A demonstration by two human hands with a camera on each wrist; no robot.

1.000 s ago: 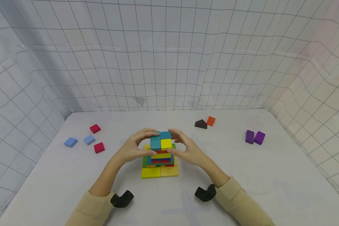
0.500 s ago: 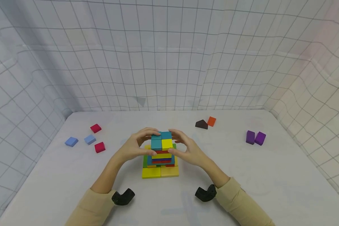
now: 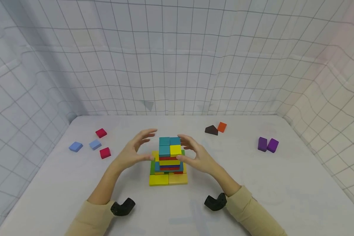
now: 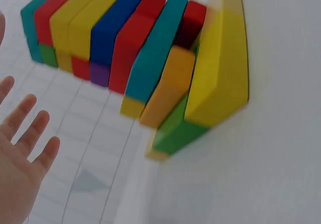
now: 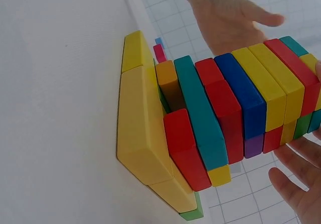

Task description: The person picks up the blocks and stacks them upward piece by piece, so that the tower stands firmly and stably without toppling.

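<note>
A tower of coloured blocks (image 3: 169, 162) stands upright at the table's middle on a wider base of yellow and green blocks (image 3: 158, 180). Its top layer shows teal blocks (image 3: 164, 151) and one yellow block (image 3: 175, 150). My left hand (image 3: 131, 154) is apart from the tower on its left, thumb and fingers spread with nothing between them. On the other side, my right hand (image 3: 202, 160) stays close by the upper layers, its thumb at the front edge and loosely bent fingers towards the back. Whether those fingers press the blocks is hard to tell.
Red blocks (image 3: 105, 153) and light blue blocks (image 3: 75, 147) lie at left. A dark brown block (image 3: 211, 130) and an orange block (image 3: 222, 127) lie behind to the right. Two purple blocks (image 3: 262, 144) sit further right. Gridded white cloth (image 3: 177, 65) surrounds the table.
My left hand has come away from the tower's upper layers and moved left, its fingers spreading. The right hand remains beside the tower, and the stack still stands.
</note>
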